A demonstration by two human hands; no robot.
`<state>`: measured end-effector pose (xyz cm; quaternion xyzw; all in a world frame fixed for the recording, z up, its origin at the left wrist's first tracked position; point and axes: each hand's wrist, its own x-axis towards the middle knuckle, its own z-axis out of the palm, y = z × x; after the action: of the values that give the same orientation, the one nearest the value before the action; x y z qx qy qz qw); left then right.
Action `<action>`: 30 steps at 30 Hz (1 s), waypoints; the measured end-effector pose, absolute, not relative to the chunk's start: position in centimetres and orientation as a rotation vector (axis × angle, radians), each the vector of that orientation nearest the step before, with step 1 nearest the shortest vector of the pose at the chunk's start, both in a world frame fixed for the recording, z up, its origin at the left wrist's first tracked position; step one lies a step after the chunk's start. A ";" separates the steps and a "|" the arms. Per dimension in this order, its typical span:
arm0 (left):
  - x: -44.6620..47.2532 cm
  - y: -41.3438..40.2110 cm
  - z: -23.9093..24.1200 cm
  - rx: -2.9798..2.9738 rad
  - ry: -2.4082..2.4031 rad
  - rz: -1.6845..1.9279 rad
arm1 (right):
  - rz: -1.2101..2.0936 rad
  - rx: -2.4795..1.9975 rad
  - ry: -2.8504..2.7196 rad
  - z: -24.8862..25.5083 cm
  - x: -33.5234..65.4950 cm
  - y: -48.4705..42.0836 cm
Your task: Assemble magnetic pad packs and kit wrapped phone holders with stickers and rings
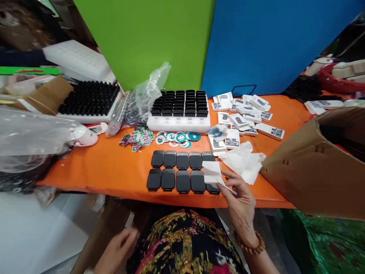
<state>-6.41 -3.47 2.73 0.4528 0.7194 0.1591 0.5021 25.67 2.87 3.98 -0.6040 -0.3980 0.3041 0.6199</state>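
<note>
Basically, a white sheet (211, 172) is pinched between the thumb and fingers of the right hand (242, 203); a brown beaded bracelet (251, 248) is worn at that wrist. The sheet is held over the right end of two rows of flat black pieces (183, 181), five per row, laid out on the orange tabletop (114, 167); the rightmost pieces are partly covered by it. The left hand (121, 245) is held low, off the near edge, motion-blurred, fingers loosely curled; whether anything is gripped there cannot be told. A thin whitish strip (130, 220) is seen just beside it.

Further out, crumpled white paper (243, 161) is left near the right hand, with small white boxes (248, 110) heaped beyond. Behind the black pieces, teal and white rings (194, 136) are scattered, with small printed cards (142, 137) piled to their left. Upright black parts (179, 103) are racked in a white foam tray (178, 124), flanked by a clear plastic bag (155, 85). The right side is taken up by an open cardboard box (310, 167); the back is closed off by a green panel (151, 34) and a blue panel (265, 45).
</note>
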 end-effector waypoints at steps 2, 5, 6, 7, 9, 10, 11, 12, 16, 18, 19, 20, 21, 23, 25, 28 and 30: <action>-4.5 -1.0 3.2 1.049 1.579 0.599 | 0.820 -1.327 -0.956 4.3 24.0 2.9; -0.3 2.8 4.4 0.990 1.328 0.919 | 0.954 -1.234 -1.076 4.4 22.2 2.8; 1.1 3.7 4.7 0.967 1.252 0.959 | 0.958 -1.208 -1.134 4.3 21.8 2.7; 2.3 4.5 5.0 0.942 1.175 0.977 | 0.942 -1.186 -1.199 4.2 21.5 2.6; 3.9 5.6 5.1 0.925 1.085 1.004 | 0.866 -1.159 -1.338 3.9 21.2 2.3; 4.2 5.9 5.0 0.929 1.071 1.010 | 0.831 -1.152 -1.403 3.7 21.1 2.2; 4.3 6.2 4.9 0.940 1.076 1.017 | 0.805 -1.150 -1.460 3.5 21.1 2.0; 4.3 6.3 4.7 0.957 1.096 1.028 | 0.791 -1.151 -1.513 3.4 21.2 1.9; 3.3 6.6 4.2 1.020 1.181 1.054 | 0.926 -1.129 -1.615 3.1 21.9 1.9; 3.0 6.5 4.5 1.037 1.192 1.034 | 1.067 -1.102 -1.577 3.2 22.2 2.2; 2.9 6.5 4.7 1.045 1.191 1.020 | 1.119 -1.102 -1.566 3.2 22.3 2.5; 2.9 6.4 4.9 1.056 1.192 1.010 | 1.150 -1.111 -1.577 3.4 22.3 2.7; 2.8 6.4 5.1 1.073 1.197 1.005 | 1.166 -1.127 -1.610 3.5 22.2 3.0; 2.7 6.3 5.4 1.113 1.210 0.997 | 1.163 -1.162 -1.681 3.7 21.6 3.5; 2.5 6.3 5.5 1.143 1.227 0.993 | 1.161 -1.195 -1.684 3.7 20.7 3.9; 1.9 6.5 5.6 1.136 1.248 0.977 | 1.194 -1.211 -1.565 3.4 19.6 4.4; 1.4 6.7 5.7 1.099 1.249 0.939 | 1.235 -1.191 -1.493 3.3 19.2 4.7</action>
<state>1.45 6.65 5.71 0.4698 0.5338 0.4013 0.5773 19.17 4.68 3.28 -0.4750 -0.5958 0.4928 0.4201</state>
